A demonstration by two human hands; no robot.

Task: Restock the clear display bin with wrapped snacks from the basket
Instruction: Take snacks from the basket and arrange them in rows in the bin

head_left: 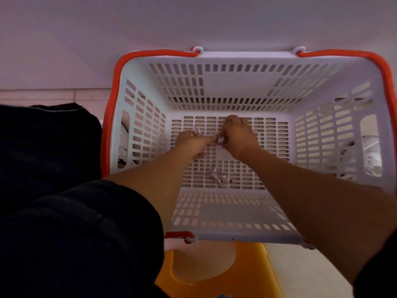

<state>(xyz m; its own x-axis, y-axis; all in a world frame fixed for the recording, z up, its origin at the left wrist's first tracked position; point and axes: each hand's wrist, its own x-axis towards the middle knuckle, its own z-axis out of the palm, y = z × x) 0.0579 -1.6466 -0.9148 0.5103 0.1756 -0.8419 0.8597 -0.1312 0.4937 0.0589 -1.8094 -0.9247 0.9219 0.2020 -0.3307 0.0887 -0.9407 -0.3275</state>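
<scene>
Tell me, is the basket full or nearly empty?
Nearly empty: the basket floor is mostly bare, with a few wrapped snacks loose and some in both hands.

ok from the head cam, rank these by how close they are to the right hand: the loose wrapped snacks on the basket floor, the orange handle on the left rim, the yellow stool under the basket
1. Loose wrapped snacks: on the basket floor, just below the right hand, toward the camera.
2. Orange handle: along the left rim, past the left hand.
3. Yellow stool: below the basket's near edge, at the bottom of the view.
</scene>
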